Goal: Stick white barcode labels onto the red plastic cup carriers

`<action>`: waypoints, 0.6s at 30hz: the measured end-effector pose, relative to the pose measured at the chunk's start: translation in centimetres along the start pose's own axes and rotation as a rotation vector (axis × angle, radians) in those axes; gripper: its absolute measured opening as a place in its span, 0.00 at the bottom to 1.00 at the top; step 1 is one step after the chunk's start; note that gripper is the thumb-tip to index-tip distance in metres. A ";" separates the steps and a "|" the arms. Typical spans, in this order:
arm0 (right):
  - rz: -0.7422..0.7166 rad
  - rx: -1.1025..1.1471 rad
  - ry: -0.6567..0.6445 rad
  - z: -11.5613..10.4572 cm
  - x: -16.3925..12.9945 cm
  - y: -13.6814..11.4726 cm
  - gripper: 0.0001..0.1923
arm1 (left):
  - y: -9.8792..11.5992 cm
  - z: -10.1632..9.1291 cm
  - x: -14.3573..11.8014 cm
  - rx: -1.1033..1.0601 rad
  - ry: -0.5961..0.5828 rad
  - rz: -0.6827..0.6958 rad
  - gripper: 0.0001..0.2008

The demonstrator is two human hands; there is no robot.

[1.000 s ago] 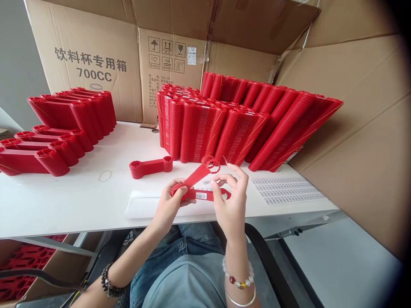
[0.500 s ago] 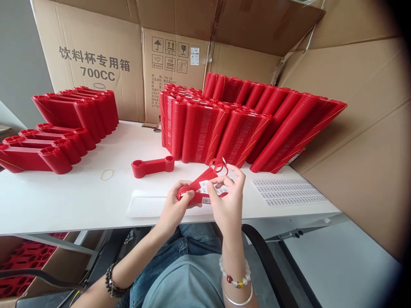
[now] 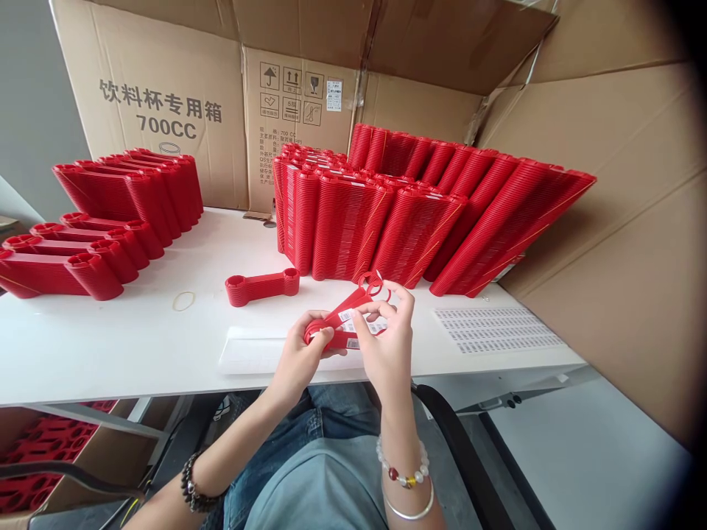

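My left hand (image 3: 303, 353) is closed around one end of several fanned red two-ring cup carriers (image 3: 353, 299), its thumb on top. White barcode labels (image 3: 352, 343) show on their flat middle strips. Over the other end, my right hand (image 3: 387, 338) has its thumb and fingertips closed at the edge of an upper carrier, beside its label. Its index finger reaches to the far rings, where a small white piece (image 3: 379, 274) shows at the fingertip. The right fingers partly hide the lower carriers. A short stack of red carriers (image 3: 262, 287) lies just beyond my left hand.
Tall banded stacks of red carriers (image 3: 353, 221) stand at the back, with more stacks (image 3: 138, 199) at the left. A label sheet (image 3: 497, 330) lies right, a white sheet (image 3: 248, 353) by my left hand, and a rubber band (image 3: 184, 301) further left. Cardboard (image 3: 166, 44) walls the back.
My right hand has shifted slightly left along the carriers, its fingers still at their ends. The left hand keeps its hold, and the stacks stand as before.
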State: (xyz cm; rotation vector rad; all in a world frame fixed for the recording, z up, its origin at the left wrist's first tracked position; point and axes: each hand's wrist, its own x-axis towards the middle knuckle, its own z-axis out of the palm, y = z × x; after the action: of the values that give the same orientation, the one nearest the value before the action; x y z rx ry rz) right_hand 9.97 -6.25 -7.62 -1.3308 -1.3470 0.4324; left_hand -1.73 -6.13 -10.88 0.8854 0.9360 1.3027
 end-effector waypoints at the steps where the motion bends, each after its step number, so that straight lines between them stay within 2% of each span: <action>1: 0.000 0.000 -0.001 0.0 0.0 0.0 0.23 | 0.0 0.0 0.0 0.000 0.000 0.000 0.10; 10: -0.011 -0.007 -0.015 -0.1 0.0 0.2 0.21 | 0.1 0.0 0.0 0.011 -0.008 -0.010 0.10; 18: -0.074 -0.042 0.035 0.5 0.2 0.7 0.21 | 0.3 0.1 -0.1 0.003 0.005 -0.008 0.10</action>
State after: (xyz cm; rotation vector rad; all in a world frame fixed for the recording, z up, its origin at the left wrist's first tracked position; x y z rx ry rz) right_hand 9.93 -5.70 -8.31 -1.3130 -1.3782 0.3313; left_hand -1.77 -6.25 -10.52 0.8798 0.9445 1.2974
